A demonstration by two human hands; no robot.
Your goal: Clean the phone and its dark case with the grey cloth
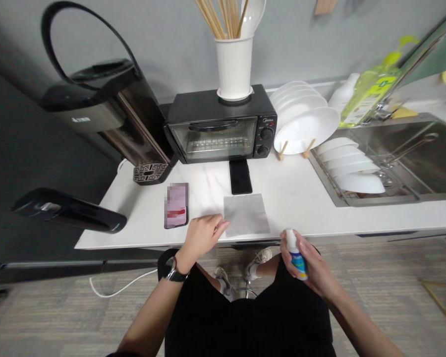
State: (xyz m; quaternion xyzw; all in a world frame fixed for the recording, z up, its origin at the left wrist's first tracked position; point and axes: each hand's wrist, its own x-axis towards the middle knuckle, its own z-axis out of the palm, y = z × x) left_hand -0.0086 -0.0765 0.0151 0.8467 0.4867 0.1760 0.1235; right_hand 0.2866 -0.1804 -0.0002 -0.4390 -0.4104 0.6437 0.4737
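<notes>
Holding a small white-capped spray bottle (298, 263) just in front of the worktop (282, 208), above the lap, the right hand (315, 270) has its grip closed around the bottle's sides, label showing. Across from it, the left hand (203, 234), below a wristwatch (174, 270), reaches over the front edge with its fingers curled; the fingertips are hidden, so I cannot tell whether that grip pinches anything. Its thumb side meets the left border of a grey cloth (246, 214) in view, lying flat near the edge; contact is unclear. To the left of that hand lies a phone (176, 204) with a pink screen. Just beyond the cloth, a black phone (240, 176) lies with its far end at the front of a toaster oven (219, 136). On top of the oven stands a white cup (235, 67) of chopsticks (226, 17).
</notes>
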